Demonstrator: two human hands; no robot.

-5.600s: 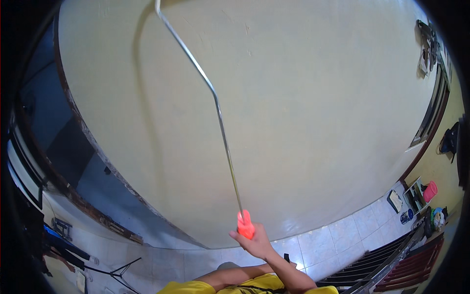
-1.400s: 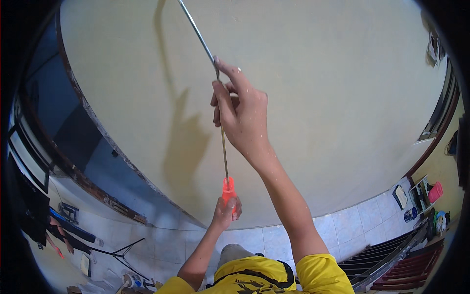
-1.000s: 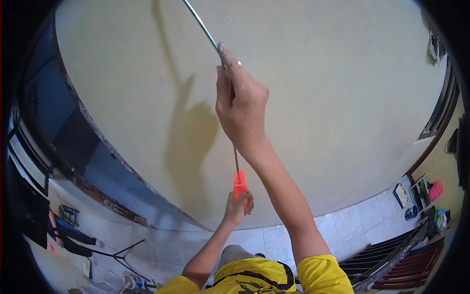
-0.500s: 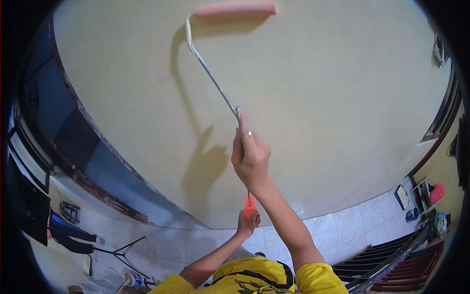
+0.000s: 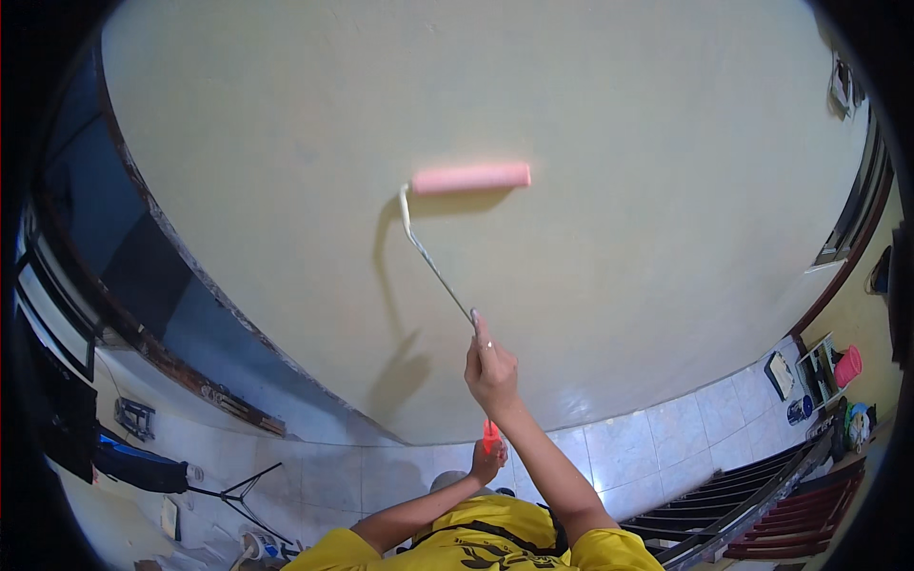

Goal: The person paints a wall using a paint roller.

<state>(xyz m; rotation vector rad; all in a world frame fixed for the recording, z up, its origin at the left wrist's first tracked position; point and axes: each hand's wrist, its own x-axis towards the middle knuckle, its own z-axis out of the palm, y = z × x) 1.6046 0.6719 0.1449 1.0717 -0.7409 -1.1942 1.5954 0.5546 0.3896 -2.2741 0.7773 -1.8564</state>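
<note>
A paint roller (image 5: 471,178) with a pink sleeve lies level against the pale wall (image 5: 647,190), its bent metal rod running down toward me. My right hand (image 5: 492,376) is closed round that rod, with the index finger stretched along it and a few paint specks on the skin. Lower down, my left hand (image 5: 488,462) grips the orange handle (image 5: 490,436) at the rod's end. The shadow of roller and hand falls on the wall to the left.
A doorway with a rough-edged frame (image 5: 167,224) opens at left. A thin black stand (image 5: 238,495) and a paint tub (image 5: 259,545) are on the tiled floor (image 5: 628,452). At right are a dark slatted rack (image 5: 714,504), a pink bucket (image 5: 847,365) and a paint tray (image 5: 780,376).
The roller has come down the wall toward me, still touching it. Both hands have moved lower with the rod and handle, keeping their hold.
</note>
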